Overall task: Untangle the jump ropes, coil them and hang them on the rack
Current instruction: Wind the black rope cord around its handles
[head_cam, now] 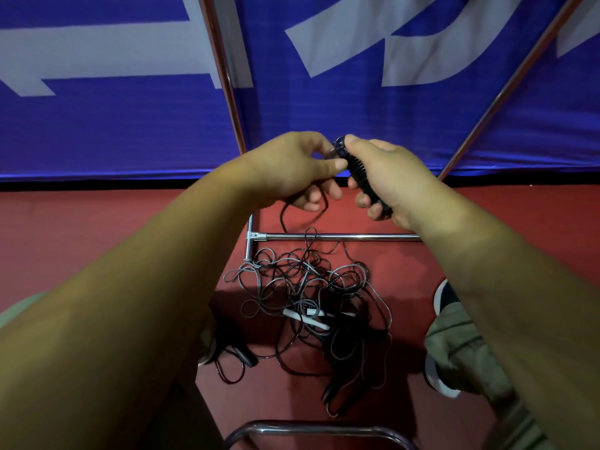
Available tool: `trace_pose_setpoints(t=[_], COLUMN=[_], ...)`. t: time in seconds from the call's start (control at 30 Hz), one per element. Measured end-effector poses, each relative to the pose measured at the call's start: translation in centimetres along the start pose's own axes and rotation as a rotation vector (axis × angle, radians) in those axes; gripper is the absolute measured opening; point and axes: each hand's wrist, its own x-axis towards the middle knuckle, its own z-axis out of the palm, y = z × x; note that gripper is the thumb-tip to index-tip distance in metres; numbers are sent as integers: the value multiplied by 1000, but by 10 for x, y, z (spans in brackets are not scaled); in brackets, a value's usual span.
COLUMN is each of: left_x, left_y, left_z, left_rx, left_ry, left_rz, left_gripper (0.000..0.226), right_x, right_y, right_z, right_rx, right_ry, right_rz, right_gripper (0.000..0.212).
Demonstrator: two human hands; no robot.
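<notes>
Two hands up at frame center on one black ribbed handle (359, 177), right hand (394, 185) wrapped round it, left hand (292, 170) pinching its cord (283, 219), and one tangled rope pile (308, 287) (can't count ropes) lower-middle below one chrome rack bar (357, 237).

glossy chrome rack (341, 237), ribbed black handle (362, 177)

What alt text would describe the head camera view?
Seen from above, a person's right hand grips a black ribbed jump rope handle while the left hand pinches its cord. Below, a tangle of black and grey jump ropes lies on the red floor by a chrome rack bar.
</notes>
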Motion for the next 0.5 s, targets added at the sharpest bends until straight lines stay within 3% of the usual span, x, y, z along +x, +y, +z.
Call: trace_pose_setpoints(t=[0.13,0.2,0.33,0.43,0.5], left_x=[6,6,4,4,4], left_y=[-6,-6,-5,-3,-3], left_z=[-7,-12,-15,-8,-6], left_rx=[-207,-30,564,737,686], left_ry=[-77,-59,89,124,83], left_rz=[8,75,173,224,227], left_gripper=[25,22,13,6,9], right_x=[0,-1,-2,-4,-4], right_y=[-1,-2,0,1,0], right_z=[-4,-5,-1,1,0], right_rx=[28,40,46,36,44], right_ry=[75,70,57,52,48], right_rz=[-10,-4,-14,-13,-16], right_gripper=[31,31,32,37,38])
